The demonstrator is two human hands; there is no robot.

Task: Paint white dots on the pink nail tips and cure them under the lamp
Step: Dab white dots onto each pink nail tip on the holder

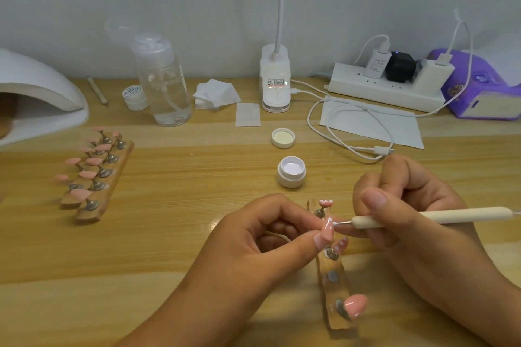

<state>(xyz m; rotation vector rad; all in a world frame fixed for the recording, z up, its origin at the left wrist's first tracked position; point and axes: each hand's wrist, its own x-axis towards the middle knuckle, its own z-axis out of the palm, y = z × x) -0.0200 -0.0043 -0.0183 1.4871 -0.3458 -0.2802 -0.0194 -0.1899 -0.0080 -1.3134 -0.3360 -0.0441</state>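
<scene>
My left hand point(253, 236) pinches a pink nail tip point(328, 231) between thumb and fingers, just above a wooden holder strip point(334, 290) near the table's front. My right hand point(406, 205) grips a cream dotting pen point(439, 216); its metal point carries a white blob and touches the top edge of the held tip. Other pink tips with white dots stand on the strip: one at its far end point(326, 202), one behind my thumb point(342, 244), one near the front point(355, 305). An open jar of white gel point(291, 171) stands behind my hands.
Two more wooden strips with several plain pink tips point(93, 172) lie at the left. The white curing lamp point(36, 96) is at the far left. The jar's lid point(283, 137), a clear pump bottle point(166, 82), cotton pads point(215, 93), a desk lamp base point(275, 84), a power strip point(386, 84) and a white cable point(349, 132) fill the back.
</scene>
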